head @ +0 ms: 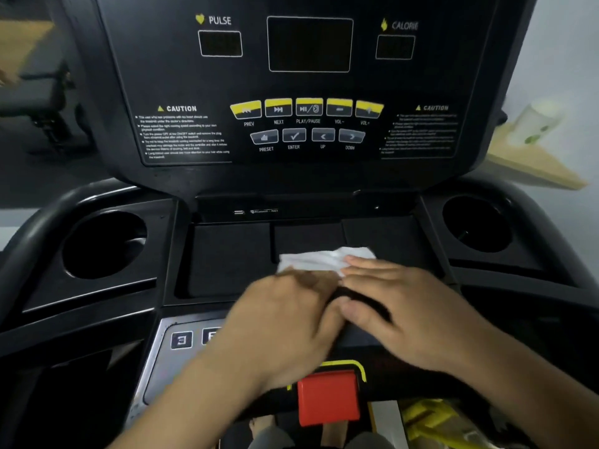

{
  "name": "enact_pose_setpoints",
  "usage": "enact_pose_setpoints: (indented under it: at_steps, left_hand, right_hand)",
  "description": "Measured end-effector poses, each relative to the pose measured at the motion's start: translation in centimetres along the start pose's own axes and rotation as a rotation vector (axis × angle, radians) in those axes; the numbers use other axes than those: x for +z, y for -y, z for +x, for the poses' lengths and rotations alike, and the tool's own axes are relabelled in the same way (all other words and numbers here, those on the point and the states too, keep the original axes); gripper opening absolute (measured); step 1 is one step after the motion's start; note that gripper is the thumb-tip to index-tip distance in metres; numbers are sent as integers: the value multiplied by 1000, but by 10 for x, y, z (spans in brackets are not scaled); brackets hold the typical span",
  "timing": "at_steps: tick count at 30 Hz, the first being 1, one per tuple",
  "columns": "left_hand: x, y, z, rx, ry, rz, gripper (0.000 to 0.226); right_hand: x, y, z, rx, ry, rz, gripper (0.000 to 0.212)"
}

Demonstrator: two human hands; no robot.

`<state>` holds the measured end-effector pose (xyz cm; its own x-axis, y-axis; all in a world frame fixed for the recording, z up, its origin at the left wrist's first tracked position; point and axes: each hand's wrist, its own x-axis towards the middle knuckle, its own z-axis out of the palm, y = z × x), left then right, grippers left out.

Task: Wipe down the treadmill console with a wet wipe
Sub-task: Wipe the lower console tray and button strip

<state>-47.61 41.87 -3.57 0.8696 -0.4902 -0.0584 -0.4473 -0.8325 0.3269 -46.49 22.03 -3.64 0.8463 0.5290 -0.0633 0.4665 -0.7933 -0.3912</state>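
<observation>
Pale grey wall [557, 43], light wooden surface [531, 166] right, dark gym bench [35, 95] left.

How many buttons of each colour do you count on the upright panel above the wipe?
Yellow buttons: 5
Grey buttons: 4
Total: 9
</observation>
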Motion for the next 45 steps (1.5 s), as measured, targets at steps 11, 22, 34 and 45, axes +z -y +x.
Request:
enact_pose_setpoints:
  at_steps: [11,22,34,45]
  left_hand:
    - [-22,43,-30,-103,-10,-101,49]
    - [10,-5,7,-25,-59,-9,60]
    - [7,13,37,-109,72,78,62]
    - [-4,33,25,-158,23,334,88]
  right_hand:
    - [16,45,34,-49,77,54,80]
    - [-2,1,4,72,15,-18,96]
    - [0,-6,35,28,100,-211,107]
    - [8,18,56,70,121,-276,89]
